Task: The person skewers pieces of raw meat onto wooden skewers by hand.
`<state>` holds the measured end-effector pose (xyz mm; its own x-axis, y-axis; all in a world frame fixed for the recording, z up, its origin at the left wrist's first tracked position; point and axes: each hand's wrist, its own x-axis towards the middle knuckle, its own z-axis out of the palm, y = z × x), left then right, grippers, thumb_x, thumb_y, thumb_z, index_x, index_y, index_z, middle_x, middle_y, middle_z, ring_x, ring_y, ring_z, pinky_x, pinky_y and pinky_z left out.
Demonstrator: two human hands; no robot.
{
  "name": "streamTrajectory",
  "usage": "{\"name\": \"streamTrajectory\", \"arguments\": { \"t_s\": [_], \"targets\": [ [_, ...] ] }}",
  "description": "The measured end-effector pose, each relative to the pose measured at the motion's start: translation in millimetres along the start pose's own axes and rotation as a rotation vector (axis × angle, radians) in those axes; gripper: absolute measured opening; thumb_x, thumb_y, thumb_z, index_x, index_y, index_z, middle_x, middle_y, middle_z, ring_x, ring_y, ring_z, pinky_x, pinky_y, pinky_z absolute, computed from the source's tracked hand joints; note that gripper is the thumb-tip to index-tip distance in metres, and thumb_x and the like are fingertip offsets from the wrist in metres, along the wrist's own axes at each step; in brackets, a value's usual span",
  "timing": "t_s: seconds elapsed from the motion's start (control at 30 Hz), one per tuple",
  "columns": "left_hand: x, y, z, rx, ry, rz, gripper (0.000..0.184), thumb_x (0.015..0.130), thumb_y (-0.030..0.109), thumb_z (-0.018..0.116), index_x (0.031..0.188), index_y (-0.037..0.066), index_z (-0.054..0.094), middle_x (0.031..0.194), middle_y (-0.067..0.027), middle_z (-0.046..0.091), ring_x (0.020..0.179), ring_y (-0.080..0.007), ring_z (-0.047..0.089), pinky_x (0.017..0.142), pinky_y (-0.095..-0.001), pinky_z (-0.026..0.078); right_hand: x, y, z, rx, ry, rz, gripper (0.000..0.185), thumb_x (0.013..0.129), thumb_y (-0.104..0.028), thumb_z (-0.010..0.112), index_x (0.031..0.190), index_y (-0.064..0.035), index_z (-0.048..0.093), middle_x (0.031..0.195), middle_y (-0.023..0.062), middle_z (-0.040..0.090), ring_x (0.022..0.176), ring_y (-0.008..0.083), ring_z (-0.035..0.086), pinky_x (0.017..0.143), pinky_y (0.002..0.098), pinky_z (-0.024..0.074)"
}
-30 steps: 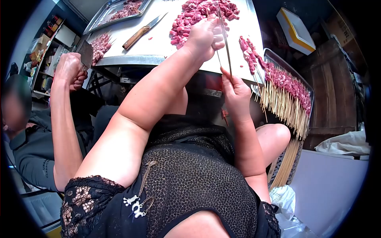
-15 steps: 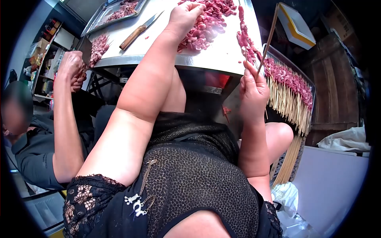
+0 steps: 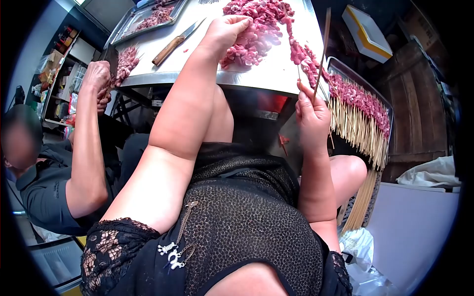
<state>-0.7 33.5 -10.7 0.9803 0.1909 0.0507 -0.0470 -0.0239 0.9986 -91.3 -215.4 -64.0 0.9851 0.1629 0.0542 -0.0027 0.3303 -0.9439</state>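
Right hand [image 3: 313, 116] grips a dark stick [image 3: 324, 47] low down, likely leaving its length free; left hand [image 3: 226, 32], fingertips pinched, is by the meat pile [image 3: 256, 44], contents unclear.

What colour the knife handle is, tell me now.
The knife handle is brown, seen best in the head view.

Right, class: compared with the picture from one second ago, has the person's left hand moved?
Yes. The left hand has moved mainly leftward in the view, closer to the knife, which has stayed in its place on the table.
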Motion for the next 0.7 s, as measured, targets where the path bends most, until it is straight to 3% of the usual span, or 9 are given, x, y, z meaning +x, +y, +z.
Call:
{"name": "streamTrajectory", "arguments": {
  "t_s": [0.13,0.27,0.4,0.7],
  "targets": [
    [-2.9,9.6,3.1,-0.316,-0.038,-0.06,0.02,0.095,0.012,0.047,0.103,-0.004,0.056,0.099,-0.018,0.065,0.084,-0.0223,0.066,0.077,-0.0302,0.057,0.2,5.8,-0.2,-0.06,-0.049,0.071,0.024,0.092,-0.007,0.053,0.114,-0.0008,0.06,0.065,-0.0081,0.045,0.054,-0.0003,0.037,0.047,0.0142,0.0286],
    [0.5,8.3,4.8,-0.529,-0.079,-0.151,0.02,0.095,0.012,0.047,0.102,-0.005,0.055,0.103,-0.0216,0.062,0.091,-0.0256,0.065,0.08,-0.0346,0.056,1.7,12.8,-0.1,-0.158,-0.079,0.065,0.024,0.091,-0.009,0.055,0.113,-0.0018,0.062,0.064,-0.0072,0.048,0.055,0.0003,0.039,0.049,0.0156,0.0323],
    [-7.1,9.6,13.3,-0.451,-0.136,-0.002,0.02,0.093,0.013,0.052,0.103,-0.003,0.056,0.1,-0.0179,0.064,0.089,-0.0232,0.065,0.079,-0.0335,0.057,0.8,15.7,-1.4,-0.242,-0.076,0.053,0.024,0.091,-0.01,0.056,0.112,-0.0019,0.063,0.064,-0.0066,0.049,0.056,0.0006,0.04,0.05,0.0165,0.0332],
    [-2.2,7.1,11.9,-0.46,0.069,-0.024,0.021,0.097,0.013,0.04,0.101,0.0,0.056,0.096,-0.0159,0.065,0.084,-0.0208,0.066,0.076,-0.0318,0.057,-0.7,13.5,0.8,-0.307,-0.042,0.026,0.024,0.089,-0.01,0.058,0.112,-0.0039,0.064,0.066,-0.0054,0.052,0.057,0.0013,0.043,0.052,0.0169,0.0357]
  ]
}}
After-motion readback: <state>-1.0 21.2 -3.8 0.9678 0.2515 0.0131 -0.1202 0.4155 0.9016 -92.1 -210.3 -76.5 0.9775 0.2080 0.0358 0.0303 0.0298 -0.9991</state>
